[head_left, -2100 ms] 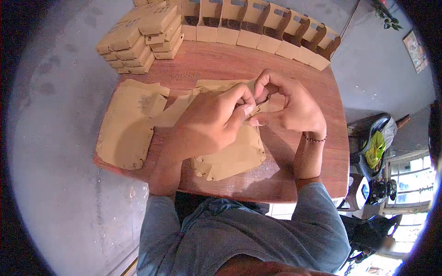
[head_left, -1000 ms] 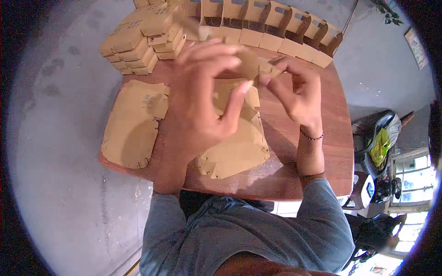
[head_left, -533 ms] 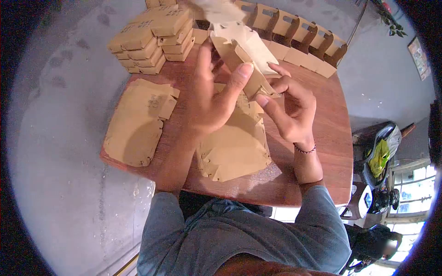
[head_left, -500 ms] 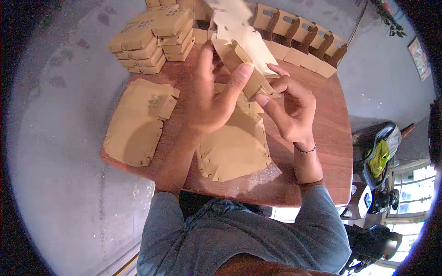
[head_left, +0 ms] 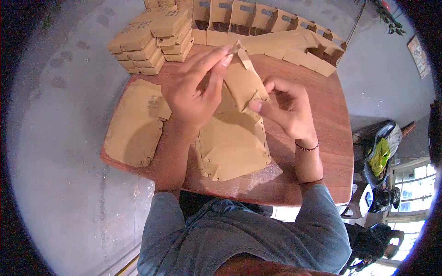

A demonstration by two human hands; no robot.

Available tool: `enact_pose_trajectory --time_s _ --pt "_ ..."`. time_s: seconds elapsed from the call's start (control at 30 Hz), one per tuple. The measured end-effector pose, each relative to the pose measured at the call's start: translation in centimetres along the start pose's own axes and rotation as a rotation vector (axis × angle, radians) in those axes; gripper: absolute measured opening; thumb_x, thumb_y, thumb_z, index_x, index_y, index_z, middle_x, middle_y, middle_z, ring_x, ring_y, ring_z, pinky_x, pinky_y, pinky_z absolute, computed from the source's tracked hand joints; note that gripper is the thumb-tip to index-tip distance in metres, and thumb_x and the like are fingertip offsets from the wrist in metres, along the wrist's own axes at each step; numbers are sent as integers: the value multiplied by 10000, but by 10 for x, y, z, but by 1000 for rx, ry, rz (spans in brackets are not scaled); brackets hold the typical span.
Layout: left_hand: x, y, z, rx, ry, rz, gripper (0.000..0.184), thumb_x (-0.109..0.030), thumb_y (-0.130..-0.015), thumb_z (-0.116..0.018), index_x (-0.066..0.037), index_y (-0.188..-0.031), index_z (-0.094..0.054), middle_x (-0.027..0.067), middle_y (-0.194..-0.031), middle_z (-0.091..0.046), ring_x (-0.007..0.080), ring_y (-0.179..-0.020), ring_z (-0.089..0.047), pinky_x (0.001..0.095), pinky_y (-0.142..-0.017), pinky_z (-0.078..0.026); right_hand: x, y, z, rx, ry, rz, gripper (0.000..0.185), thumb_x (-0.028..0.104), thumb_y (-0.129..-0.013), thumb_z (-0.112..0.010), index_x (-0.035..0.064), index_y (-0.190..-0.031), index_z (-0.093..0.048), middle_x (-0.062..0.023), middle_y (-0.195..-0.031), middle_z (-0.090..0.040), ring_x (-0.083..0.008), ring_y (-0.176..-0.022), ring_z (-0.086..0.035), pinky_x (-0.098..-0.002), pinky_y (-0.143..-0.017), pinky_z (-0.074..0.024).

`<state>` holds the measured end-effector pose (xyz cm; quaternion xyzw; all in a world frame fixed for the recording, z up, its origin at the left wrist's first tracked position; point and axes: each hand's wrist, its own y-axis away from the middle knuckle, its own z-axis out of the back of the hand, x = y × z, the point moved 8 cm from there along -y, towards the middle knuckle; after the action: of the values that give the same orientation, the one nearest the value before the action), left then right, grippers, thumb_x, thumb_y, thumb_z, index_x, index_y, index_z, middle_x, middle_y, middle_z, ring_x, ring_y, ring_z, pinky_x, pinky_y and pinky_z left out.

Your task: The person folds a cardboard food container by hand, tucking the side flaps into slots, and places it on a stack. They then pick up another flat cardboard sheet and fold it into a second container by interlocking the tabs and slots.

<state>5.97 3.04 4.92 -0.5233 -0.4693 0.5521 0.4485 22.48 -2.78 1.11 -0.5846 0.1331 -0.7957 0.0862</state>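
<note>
Between my hands a partly folded brown cardboard box (head_left: 245, 82) is held up above the table, its long panel stretching away to the upper right. My left hand (head_left: 192, 94) pinches a small flap at the box's far left corner between thumb and fingers. At the near right corner, my right hand (head_left: 291, 108) grips the box, thumb on the folded tabs and fingers behind. Below lies a stack of flat cardboard blanks (head_left: 235, 156), partly covered by the box and its shadow. Another flat blank (head_left: 133, 129) rests to the left, beside my left forearm.
Folded flat boxes (head_left: 149, 27) are piled at the back left. A row of upright cardboard carriers with handle holes (head_left: 241, 18) lines the far edge of the wooden table (head_left: 322, 138). A chair with bags (head_left: 384, 147) and a person (head_left: 377, 241) are off to the right.
The box has turned, its long panel swinging right and down. My left hand has shifted from the box's side to pinch its far corner flap; my right hand keeps the near corner.
</note>
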Motion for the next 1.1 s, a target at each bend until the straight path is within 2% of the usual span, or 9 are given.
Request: enact_pose_trajectory --time_s 0.07,0.13,0.17,0.23,0.33,0.5,0.57,0.67,1.1 --pt "-2 2 0 41 -59 -15 199 16 -857 -690 -7 -1054 -709 131 -935 -732 205 -811 -717 294 -702 -574 1 -3 -8 53 71 22 153 129 -853 -747 7 -894 -663 -54 -943 -684 -127 -921 -614 -301 -881 -469" --pt "-6 4 -1 82 -116 -30 205 30 -837 -691 -18 -1036 -712 117 -929 -734 207 -793 -717 295 -691 -575 5 -7 -6 -101 -181 102 176 134 -859 -740 2 -958 -677 -59 -949 -691 -132 -925 -625 -304 -868 -485" --pt "-10 4 -2 111 -151 -65 225 32 -818 -694 -34 -1032 -713 99 -929 -736 200 -781 -715 297 -678 -575 6 -6 -6 -102 -181 101 176 134 -859 -740 2 -958 -677 -59 -949 -691 -132 -925 -625 -304 -868 -485" --pt "-13 4 -5 141 -183 -101 246 35 -799 -697 -50 -1029 -714 81 -929 -737 194 -768 -712 299 -665 -576 -3 -3 10 -290 -161 -26 245 131 -861 -737 -5 -1053 -669 -58 -959 -695 -144 -936 -631 -309 -873 -495" --pt "-17 7 -8 159 -170 -175 253 16 -778 -707 -84 -1010 -705 38 -942 -733 183 -757 -707 293 -643 -572 -9 -6 16 -246 -255 89 283 136 -862 -742 -11 -1092 -669 -67 -1008 -698 -156 -961 -635 -312 -879 -501" --pt "-24 8 -12 256 -237 -166 358 23 -683 -714 -142 -999 -684 -10 -998 -684 177 -776 -699 309 -626 -585 1 -2 10 -261 -257 54 256 132 -848 -760 6 -1061 -693 -69 -981 -710 -159 -950 -642 -318 -872 -509" --pt "-23 9 -14 269 -222 -163 376 24 -667 -710 -147 -1001 -682 -11 -996 -673 180 -767 -697 310 -619 -587 -3 -1 6 -230 -190 -29 292 139 -831 -780 16 -1081 -692 -66 -1008 -707 -158 -971 -636 -318 -872 -507" --pt "-25 9 -15 292 -205 -161 393 26 -653 -700 -152 -1003 -677 -10 -987 -656 186 -752 -695 312 -609 -589 -6 -3 5 -206 -274 -5 323 152 -818 -797 20 -1094 -692 -67 -1028 -706 -159 -979 -634 -314 -872 -505" --pt "-20 4 -8 406 -111 -141 337 31 -644 -671 -128 -941 -676 5 -984 -656 199 -742 -691 327 -609 -580 -24 -5 -2 -137 -333 -102 286 131 -838 -784 12 -1084 -698 -59 -1023 -709 -151 -964 -636 -305 -853 -509"
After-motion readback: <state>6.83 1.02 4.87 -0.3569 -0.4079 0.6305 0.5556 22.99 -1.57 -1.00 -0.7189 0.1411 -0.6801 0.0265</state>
